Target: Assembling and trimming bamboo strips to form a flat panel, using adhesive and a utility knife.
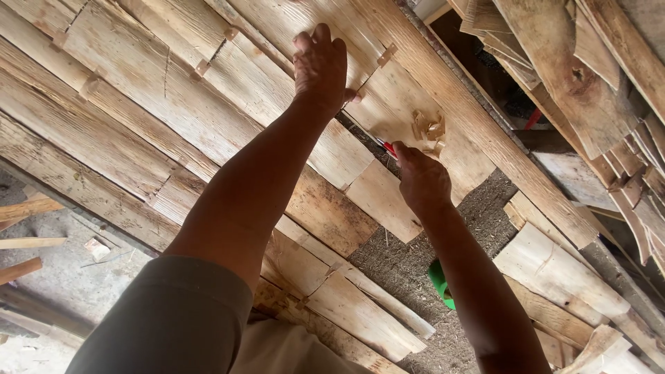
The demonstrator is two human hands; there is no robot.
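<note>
The left hand [320, 64] lies flat near the top centre of the frame, fingers together and stretched forward, palm pressed down on a pale wood veneer sheet [228, 76]. Its arm runs straight from the grey sleeve [173, 318] at the lower left up to the wrist. The right hand [421, 181], just right of centre, is curled into a fist around a small tool with a red grip [389, 148] whose thin metal tip [366, 134] points up and left toward the seam between sheets, close under the left hand. The right forearm comes in from the bottom right edge.

Just above the right hand a small heap of light wood scraps [429, 129] rests on a veneer strip. Overlapping veneer sheets cover the worktop [415, 256], whose rough grey-brown surface shows bare between them in the lower middle. Small tan tape tabs [387, 54] bridge several seams in the upper half. A green object [439, 280] peeks out beside the right forearm. Loose veneer offcuts [589, 76] pile up in the upper right corner, and the grey floor [62, 277] with wood bits shows at lower left.
</note>
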